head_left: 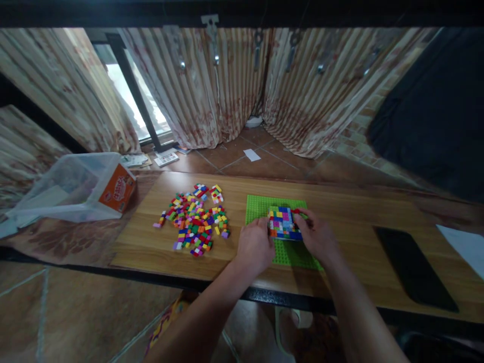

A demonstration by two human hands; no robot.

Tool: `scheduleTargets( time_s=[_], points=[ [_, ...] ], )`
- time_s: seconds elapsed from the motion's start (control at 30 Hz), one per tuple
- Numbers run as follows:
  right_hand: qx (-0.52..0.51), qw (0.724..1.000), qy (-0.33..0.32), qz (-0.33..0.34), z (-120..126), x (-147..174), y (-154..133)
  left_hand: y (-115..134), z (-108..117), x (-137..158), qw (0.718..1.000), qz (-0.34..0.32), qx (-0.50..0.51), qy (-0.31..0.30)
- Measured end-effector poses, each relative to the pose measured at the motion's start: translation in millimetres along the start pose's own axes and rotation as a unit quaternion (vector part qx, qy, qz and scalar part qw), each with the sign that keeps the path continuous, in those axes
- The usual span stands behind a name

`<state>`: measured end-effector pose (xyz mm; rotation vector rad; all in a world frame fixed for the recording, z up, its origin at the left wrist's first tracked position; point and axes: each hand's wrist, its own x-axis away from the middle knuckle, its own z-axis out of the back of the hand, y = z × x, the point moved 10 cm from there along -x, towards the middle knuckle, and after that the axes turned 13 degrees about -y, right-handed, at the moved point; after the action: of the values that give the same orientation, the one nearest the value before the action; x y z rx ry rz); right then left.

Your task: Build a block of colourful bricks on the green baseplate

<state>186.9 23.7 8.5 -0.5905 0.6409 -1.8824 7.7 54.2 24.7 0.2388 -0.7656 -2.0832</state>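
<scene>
A multicoloured block of toy building bricks [281, 223] sits over the green studded baseplate [257, 202], its top a patchwork of blue, yellow, pink and other pieces. My left hand [257, 244] grips the block's left side, fingers closed along the edge. On the opposite side my right hand [316, 236] is closed at the right edge, with red showing by its fingertips; whether that is a separate brick I cannot tell. The block's underside is hidden, so I cannot see whether it touches the plate. Loose bricks [195, 222] lie in a spread pile to the left.
A clear plastic box [71, 189] with an orange label lies at the far left. On the right of the wooden board [234, 267] rests a black flat mat-like object [414, 267], with white paper [463, 247] beyond it. Striped curtains [212, 91] hang behind the table.
</scene>
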Motion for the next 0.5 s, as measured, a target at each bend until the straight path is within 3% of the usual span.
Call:
scheduleTargets(
  time_s=[0.27,0.4,0.5],
  points=[
    [0.025,1.000,-0.017,-0.005,-13.3,5.2,-7.6,-21.1,15.3,-4.3,0.997,0.033,0.028,-0.057],
    [0.011,0.999,-0.029,-0.013,-13.6,6.4,-11.4,-39.6,47.7,0.0,0.992,-0.028,0.101,-0.076],
    [0.006,0.999,-0.031,-0.013,-12.9,5.9,-11.7,-65.4,71.5,12.1,0.992,0.007,0.097,-0.079]
  ],
)
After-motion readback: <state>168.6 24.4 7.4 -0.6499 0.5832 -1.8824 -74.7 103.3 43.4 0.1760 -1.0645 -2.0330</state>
